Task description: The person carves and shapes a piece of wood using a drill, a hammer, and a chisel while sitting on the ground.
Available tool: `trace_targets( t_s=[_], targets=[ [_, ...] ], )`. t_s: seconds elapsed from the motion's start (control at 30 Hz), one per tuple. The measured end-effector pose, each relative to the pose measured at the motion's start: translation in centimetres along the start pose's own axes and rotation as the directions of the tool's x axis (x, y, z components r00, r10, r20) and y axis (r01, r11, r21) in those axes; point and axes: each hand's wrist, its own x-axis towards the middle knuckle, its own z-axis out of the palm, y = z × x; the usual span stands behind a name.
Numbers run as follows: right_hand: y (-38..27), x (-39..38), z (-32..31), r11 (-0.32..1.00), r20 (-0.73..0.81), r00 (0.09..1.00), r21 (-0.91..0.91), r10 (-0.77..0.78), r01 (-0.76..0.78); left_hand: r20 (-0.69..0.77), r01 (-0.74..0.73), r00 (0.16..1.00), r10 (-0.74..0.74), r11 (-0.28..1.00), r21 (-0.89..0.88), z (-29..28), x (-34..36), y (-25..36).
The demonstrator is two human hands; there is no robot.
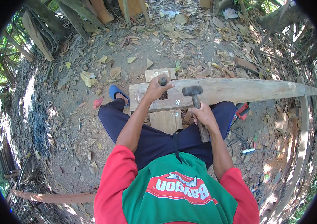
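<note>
My left hand (154, 90) is closed around an upright chisel (162, 80) over a square cut hole (163, 96) in a long, pale timber beam (233, 89); the chisel's lower end is hidden. My right hand (204, 116) grips the wooden handle of a hammer, whose dark metal head (192, 90) is raised over the beam just right of the chisel. The beam lies across in front of my legs and tapers to the right, with a short board (165, 121) crossing beneath it.
A red power tool (242, 111) lies by my right knee, near cords and a white power strip (247, 151). A wood offcut (245, 65) sits behind the beam. Leaning boards (35, 35) line the back left. Dry leaves cover the dirt ground (65, 123).
</note>
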Motion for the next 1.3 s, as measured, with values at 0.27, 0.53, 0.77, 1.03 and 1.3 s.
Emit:
trace_targets(
  t_s=[0.27, 0.53, 0.77, 1.03, 1.3],
  targets=[
    [-9.3, -5.0, 4.6, 0.683, -0.113, 0.676, -0.032, -0.728, 0.73, 0.11, 0.018, 0.994, -0.006, 0.994, -0.11, -0.9, -3.8, -3.0],
    [-4.6, 3.6, 5.4, 0.741, 0.003, 0.909, -0.577, -0.417, 0.342, 0.106, -0.02, 0.994, 0.023, 0.999, -0.029, -0.9, -3.4, -1.1],
    [-16.2, -7.1, 0.4, 0.774, -0.146, 0.761, -0.141, -0.633, 0.617, 0.082, -0.012, 0.997, 0.014, 1.0, -0.023, -2.3, -2.2, -2.3],
    [-11.8, -4.6, 2.8, 0.403, -0.24, 0.411, 0.081, -0.88, 0.911, 0.1, -0.052, 0.993, 0.056, 0.998, -0.042, -1.0, -4.4, -2.9],
    [-7.4, 1.9, 6.7, 0.682, 0.111, 0.813, -0.486, -0.572, 0.546, 0.101, -0.049, 0.994, 0.052, 0.998, -0.032, -2.5, -3.9, -7.3]
  ],
)
